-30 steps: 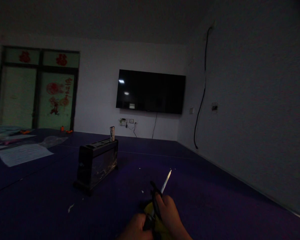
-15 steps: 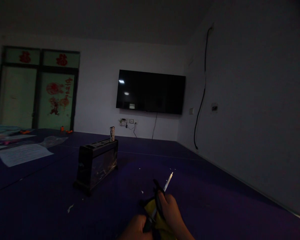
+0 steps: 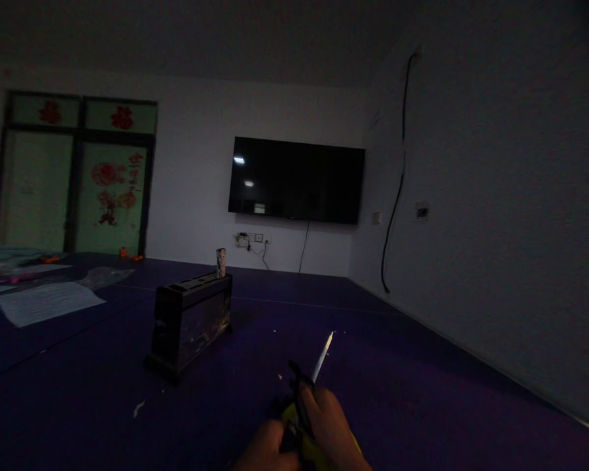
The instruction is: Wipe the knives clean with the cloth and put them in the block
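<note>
My left hand [image 3: 267,448] is closed round a dark handle [image 3: 289,438] at the bottom of the view. Just right of it, my right hand [image 3: 330,422] grips a black piece [image 3: 298,392] with a pronged upper end, its thumb pressed along it. A narrow, shiny blade-like shaft [image 3: 322,356] sticks out beyond the right hand, pointing up and away. Yellow-and-black material [image 3: 290,413] lies under and between the hands, mostly covered by them. Dim light hides how these parts join, and I cannot tell the tool's exact kind.
A black knife-block-like stand [image 3: 191,320] with one pale handle [image 3: 220,263] upright in it stands left on the purple tabletop [image 3: 422,392]. White scraps [image 3: 138,409] lie about. Papers [image 3: 49,303] and clear plastic [image 3: 105,277] are far left.
My right hand and the black piece have shifted left, nearer my left hand. The shiny shaft's tip has moved slightly left and up. The left hand stays nearly in place.
</note>
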Motion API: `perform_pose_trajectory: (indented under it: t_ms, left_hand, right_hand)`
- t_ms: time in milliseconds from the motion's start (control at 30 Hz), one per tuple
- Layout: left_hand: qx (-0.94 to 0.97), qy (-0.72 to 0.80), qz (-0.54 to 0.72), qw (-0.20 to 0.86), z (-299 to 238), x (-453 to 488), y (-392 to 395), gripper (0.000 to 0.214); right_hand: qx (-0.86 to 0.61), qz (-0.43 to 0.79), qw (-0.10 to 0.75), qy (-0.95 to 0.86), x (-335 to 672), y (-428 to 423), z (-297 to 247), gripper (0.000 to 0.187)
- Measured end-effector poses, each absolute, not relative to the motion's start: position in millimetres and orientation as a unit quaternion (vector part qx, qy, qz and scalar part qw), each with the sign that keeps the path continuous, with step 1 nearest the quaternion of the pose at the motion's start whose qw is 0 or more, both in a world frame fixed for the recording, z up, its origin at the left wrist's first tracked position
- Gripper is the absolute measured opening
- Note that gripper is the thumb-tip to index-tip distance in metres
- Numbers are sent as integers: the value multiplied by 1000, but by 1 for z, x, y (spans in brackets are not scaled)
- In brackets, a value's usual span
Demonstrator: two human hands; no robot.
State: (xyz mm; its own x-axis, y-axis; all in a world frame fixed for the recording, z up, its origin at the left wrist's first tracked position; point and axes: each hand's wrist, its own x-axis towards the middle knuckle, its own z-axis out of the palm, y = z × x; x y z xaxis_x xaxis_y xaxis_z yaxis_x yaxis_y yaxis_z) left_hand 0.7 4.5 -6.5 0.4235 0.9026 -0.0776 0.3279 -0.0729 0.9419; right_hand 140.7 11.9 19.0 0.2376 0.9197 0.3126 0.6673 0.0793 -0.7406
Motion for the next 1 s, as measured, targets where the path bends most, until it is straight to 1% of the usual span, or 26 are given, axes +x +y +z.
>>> perform_pose_trajectory:
  t_ms: [100, 300, 500, 633, 733, 867, 1000]
  left_hand:
    - [679, 458, 282, 499, -7, -1, 5, 30]
    - [672, 400, 278, 558, -3, -6, 4, 33]
    - [665, 408, 294, 552, 2, -10, 0, 32]
    - [667, 400, 302, 551, 2, -8, 0, 31]
    - [664, 425, 292, 541, 4, -2, -2, 33]
    - [650, 482, 293, 510, 8, 4, -7, 36]
    - [652, 485, 301, 500, 8, 5, -8, 35]
  right_hand:
    - [-666, 140, 412, -607, 139, 10, 21, 39]
    - [-672, 128, 388, -618, 137, 9, 21, 39]
    - [-672, 124, 380, -623, 137, 8, 20, 37]
    - [-674, 118, 374, -626, 137, 7, 19, 39]
    - [-670, 115, 370, -633, 137, 6, 20, 39]
    - [-673, 117, 367, -631, 137, 4, 23, 33]
    - [-684, 115, 364, -622, 136, 3, 24, 33]
